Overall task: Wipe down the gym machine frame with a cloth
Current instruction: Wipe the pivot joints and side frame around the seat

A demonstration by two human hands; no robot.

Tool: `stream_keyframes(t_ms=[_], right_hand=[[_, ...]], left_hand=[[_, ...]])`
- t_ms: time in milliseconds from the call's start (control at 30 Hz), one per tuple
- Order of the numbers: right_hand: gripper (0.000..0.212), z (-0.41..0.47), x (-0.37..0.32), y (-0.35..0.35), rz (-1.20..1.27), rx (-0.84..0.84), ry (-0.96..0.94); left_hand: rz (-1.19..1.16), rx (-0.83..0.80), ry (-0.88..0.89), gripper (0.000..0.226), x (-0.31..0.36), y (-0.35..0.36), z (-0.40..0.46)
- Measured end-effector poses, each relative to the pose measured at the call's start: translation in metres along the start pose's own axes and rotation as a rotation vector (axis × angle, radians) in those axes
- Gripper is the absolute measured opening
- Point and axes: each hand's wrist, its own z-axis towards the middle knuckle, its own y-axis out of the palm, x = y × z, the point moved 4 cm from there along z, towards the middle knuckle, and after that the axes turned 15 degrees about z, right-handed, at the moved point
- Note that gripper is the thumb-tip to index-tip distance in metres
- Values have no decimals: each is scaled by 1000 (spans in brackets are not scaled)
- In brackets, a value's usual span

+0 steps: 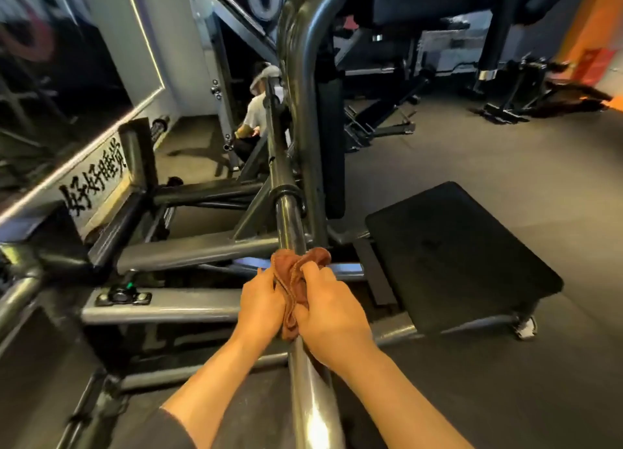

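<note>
A brown cloth point(296, 273) is wrapped around a shiny chrome bar point(290, 219) of the gym machine, which runs from the bottom centre up toward the frame's dark curved tubes point(303, 44). My left hand point(261, 302) grips the cloth from the left side of the bar. My right hand point(332, 317) grips it from the right, fingers curled over the fabric. Both hands sit close together, and the cloth bunches above them.
A black padded platform point(465, 256) on a low frame stands to the right. Dark horizontal frame tubes point(188, 253) cross at left below a mirror wall point(67, 94). Another person point(259, 108) crouches behind the machine. Grey rubber floor point(539, 165) spreads to the right.
</note>
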Motion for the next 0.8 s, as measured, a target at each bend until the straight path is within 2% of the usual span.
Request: stream_keyframes(t_ms=[100, 167, 267, 433, 533, 667, 733, 800], right_hand=[[27, 7, 17, -4, 167, 11, -39], [24, 15, 32, -6, 275, 2, 2], [18, 29, 55, -8, 416, -21, 36], [11, 58, 70, -11, 412, -131, 39], [8, 78, 61, -11, 469, -87, -43], [6, 97, 53, -9, 491, -82, -162], [4, 104, 56, -14, 480, -162, -187], [12, 107, 66, -22, 490, -301, -175]], left_hand=[[-69, 58, -21, 33, 8, 1, 0], [-19, 121, -9, 18, 13, 5, 2], [84, 280, -10, 18, 22, 2, 5], [202, 348, -56, 21, 30, 2, 5], [223, 359, -93, 18, 39, 2, 1], [346, 370, -174, 25, 48, 3, 0], [360, 401, -274, 25, 52, 9, 2], [398, 433, -376, 25, 57, 17, 4]])
